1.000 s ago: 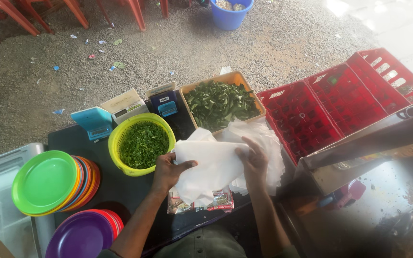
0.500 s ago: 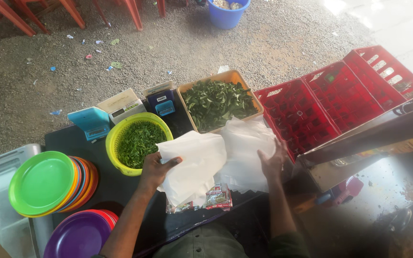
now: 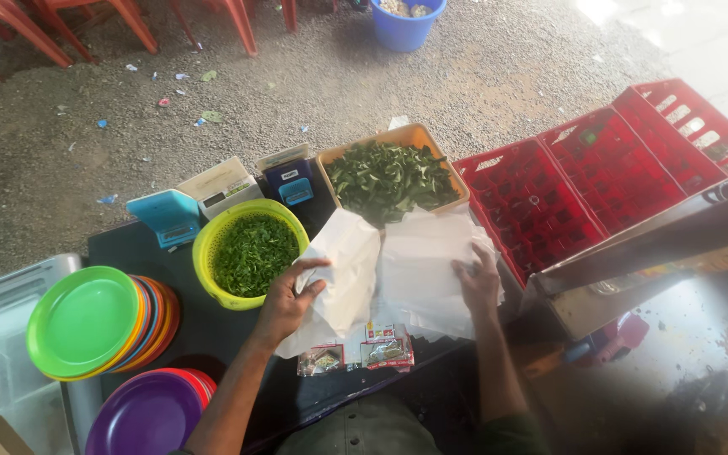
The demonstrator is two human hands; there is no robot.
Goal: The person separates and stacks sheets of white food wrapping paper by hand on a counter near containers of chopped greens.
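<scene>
Left hand (image 3: 284, 305) has its fingers curled around a white sheet (image 3: 340, 274), lifting it off the black table (image 3: 204, 333) just beside the yellow colander (image 3: 248, 252) of chopped greens, the sheet drooping over small packets (image 3: 355, 352) at the table's near edge. Right hand (image 3: 477, 282) lies flat, fingers spread and gripping nothing, pressing on the stack of white sheets (image 3: 427, 270) in front of the orange tray (image 3: 391, 179) of leaves. Coloured plates (image 3: 94, 324) sit stacked at far left, red crates (image 3: 600, 173) off right.
</scene>
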